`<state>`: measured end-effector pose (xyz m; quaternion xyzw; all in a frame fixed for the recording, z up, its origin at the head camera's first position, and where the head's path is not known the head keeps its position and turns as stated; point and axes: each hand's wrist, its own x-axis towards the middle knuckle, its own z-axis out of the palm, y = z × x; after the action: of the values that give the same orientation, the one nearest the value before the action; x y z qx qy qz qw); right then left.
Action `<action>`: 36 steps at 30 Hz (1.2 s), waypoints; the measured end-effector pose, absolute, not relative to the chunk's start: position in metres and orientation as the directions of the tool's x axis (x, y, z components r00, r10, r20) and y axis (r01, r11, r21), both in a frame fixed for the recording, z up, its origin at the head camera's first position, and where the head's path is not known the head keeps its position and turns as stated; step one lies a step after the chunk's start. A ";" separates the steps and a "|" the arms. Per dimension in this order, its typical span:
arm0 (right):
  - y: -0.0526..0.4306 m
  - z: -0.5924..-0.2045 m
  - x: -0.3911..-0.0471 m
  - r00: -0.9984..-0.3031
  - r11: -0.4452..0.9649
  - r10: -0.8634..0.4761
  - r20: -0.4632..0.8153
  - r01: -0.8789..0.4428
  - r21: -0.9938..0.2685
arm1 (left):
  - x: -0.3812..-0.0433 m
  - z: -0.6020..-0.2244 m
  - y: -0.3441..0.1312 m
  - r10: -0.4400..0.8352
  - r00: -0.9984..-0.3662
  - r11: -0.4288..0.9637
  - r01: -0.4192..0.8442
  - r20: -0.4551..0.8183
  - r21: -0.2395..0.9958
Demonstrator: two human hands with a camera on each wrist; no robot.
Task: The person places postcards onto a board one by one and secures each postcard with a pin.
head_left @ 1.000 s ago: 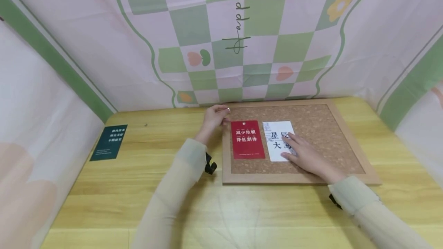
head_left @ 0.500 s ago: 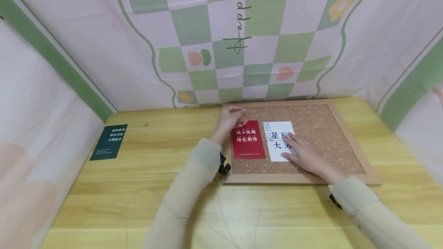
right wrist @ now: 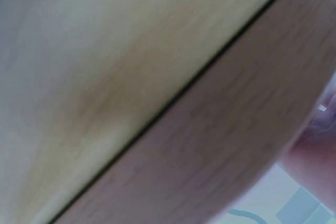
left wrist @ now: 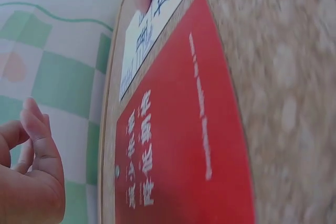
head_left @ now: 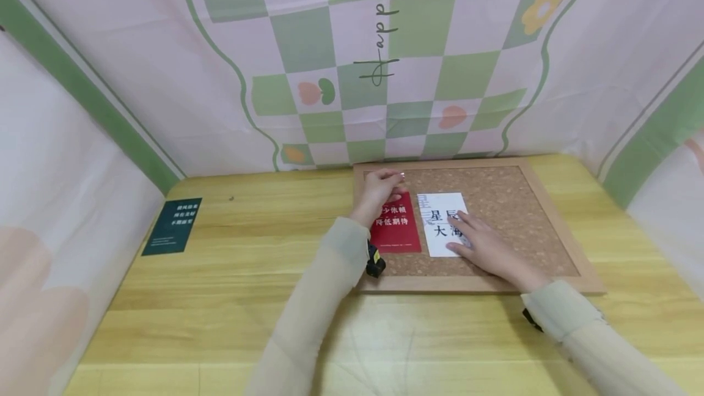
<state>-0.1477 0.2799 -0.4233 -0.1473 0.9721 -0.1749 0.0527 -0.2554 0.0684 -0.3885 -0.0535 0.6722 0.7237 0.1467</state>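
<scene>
My left hand [head_left: 379, 194] is over the upper part of a red card [head_left: 396, 231], thumb and fingertips pinched together around what looks like a small silver thumbtack [head_left: 402, 175]. The red card lies on a cork board [head_left: 511, 212], with a small metal thumbtack [left wrist: 117, 171] at its top. Beside it lies a white card [head_left: 437, 243] with black characters. My right hand [head_left: 486, 246] rests on that card's right side with relaxed, spread fingers. The right wrist view shows mostly the board's wooden frame [right wrist: 210, 124] and only a sliver of the hand.
A dark green card [head_left: 175, 228] lies on the wooden table [head_left: 247, 274] at the far left. Behind the board hangs a checkered green and white cloth [head_left: 412, 78], and cloth also lines both sides.
My left hand has moved right, from the board's upper left corner to over the top of the red card, still pinching. My right hand has stayed on the white card.
</scene>
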 end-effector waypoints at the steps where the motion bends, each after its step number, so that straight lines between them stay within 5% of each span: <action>1: 0.280 -0.423 -0.148 -0.951 0.896 -0.304 -0.051 -0.268 -0.355 | -0.254 -0.388 0.071 0.140 -0.950 -0.049 -0.288 -0.278 0.957; 36: 0.279 -0.423 -0.147 -0.952 0.892 -0.306 -0.023 -0.278 -0.357 | -0.242 -0.405 0.125 0.109 -0.969 0.145 -0.205 -0.221 0.968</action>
<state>-0.1475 0.2789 -0.4231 -0.1501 0.9718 -0.1778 0.0394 -0.2419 0.1249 -0.4052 -0.0320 0.7469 0.6532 0.1203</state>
